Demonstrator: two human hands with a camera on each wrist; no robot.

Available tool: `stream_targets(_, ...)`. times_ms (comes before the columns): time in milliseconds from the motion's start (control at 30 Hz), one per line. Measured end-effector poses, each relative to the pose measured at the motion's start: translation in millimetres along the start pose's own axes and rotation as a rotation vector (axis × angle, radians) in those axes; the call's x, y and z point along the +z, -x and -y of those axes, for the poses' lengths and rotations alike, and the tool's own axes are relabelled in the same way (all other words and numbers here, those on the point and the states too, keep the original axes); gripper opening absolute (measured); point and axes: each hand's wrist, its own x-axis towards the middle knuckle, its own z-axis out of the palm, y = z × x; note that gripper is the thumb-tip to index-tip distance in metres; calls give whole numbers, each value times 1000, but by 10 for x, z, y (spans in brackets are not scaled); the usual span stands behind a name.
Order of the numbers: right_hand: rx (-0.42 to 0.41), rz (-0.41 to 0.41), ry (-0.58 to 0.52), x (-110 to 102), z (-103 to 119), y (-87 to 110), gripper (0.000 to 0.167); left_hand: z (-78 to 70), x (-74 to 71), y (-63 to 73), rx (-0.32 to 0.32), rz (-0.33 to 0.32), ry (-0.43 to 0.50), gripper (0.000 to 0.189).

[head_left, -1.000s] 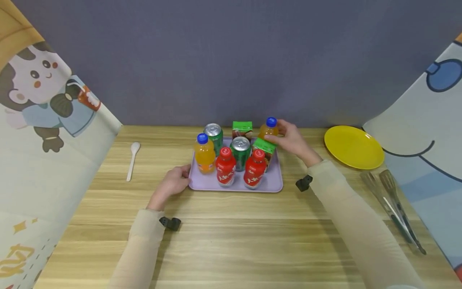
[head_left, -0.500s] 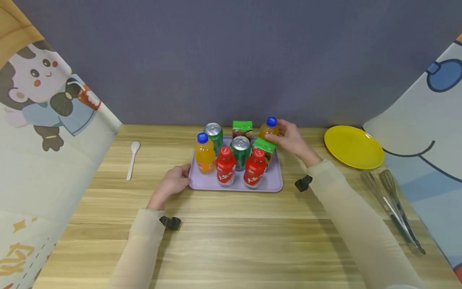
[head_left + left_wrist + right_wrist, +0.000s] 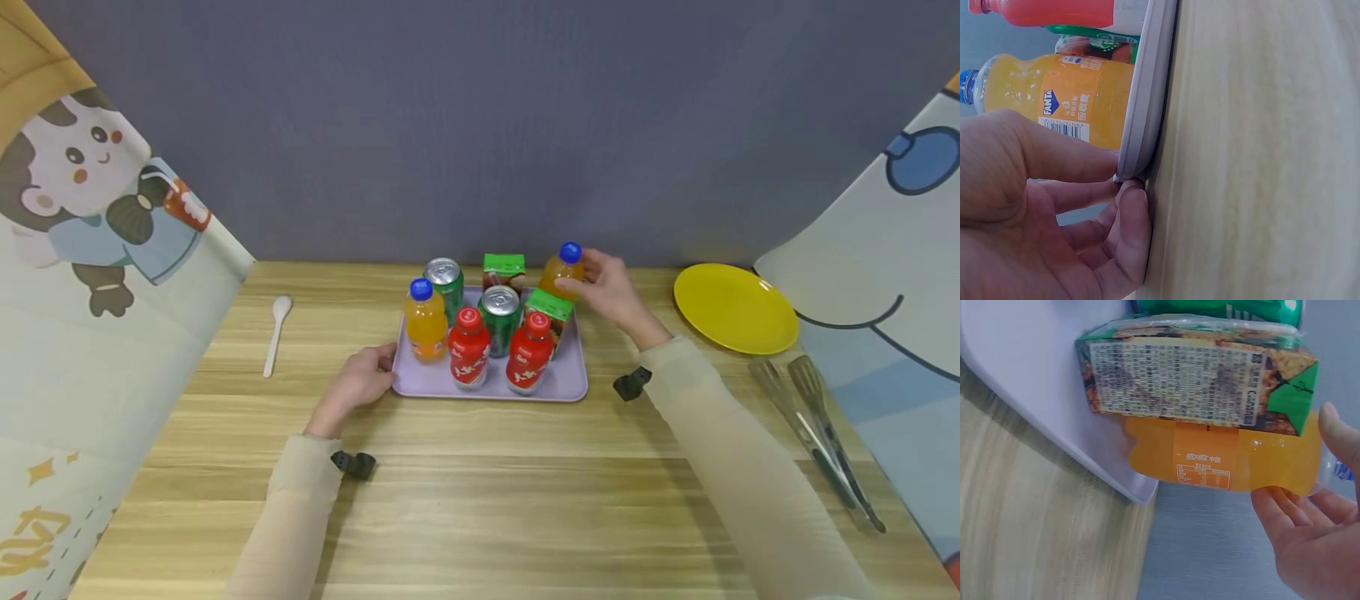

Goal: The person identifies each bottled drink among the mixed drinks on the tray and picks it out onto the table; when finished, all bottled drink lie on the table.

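Note:
My left hand (image 3: 362,377) grips the left rim of a lilac tray (image 3: 408,385), thumb on top and fingers curled under it in the left wrist view. At the tray's back right corner my right hand (image 3: 609,292) holds an orange soda bottle (image 3: 561,272) by its upper part, thumb on one side and fingers on the other. A green-topped drink carton (image 3: 1179,381) stands right beside that bottle. Also on the tray are a second orange soda bottle (image 3: 1088,94), labelled Fanta, two red bottles (image 3: 469,348) (image 3: 529,353), two green cans (image 3: 499,321) (image 3: 444,282) and another carton (image 3: 503,270).
A white spoon (image 3: 276,335) lies on the wooden table (image 3: 480,508) to the left. On the right are a yellow plate (image 3: 735,308) and metal tongs (image 3: 821,442). A grey wall (image 3: 480,133) rises behind the tray.
The orange soda bottle in my right hand has shifted slightly right at its cap and leans a little. My left hand and the tray have stayed in place.

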Motion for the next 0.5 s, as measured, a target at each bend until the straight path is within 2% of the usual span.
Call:
stream_targets(233,-20,-32,6,-73,-7,-26,53,-10,-7,14,-4,-2,4,58)
stream_targets(500,-3,-68,33,-170,63,-13,54,-3,-19,20,3,3,7,58)
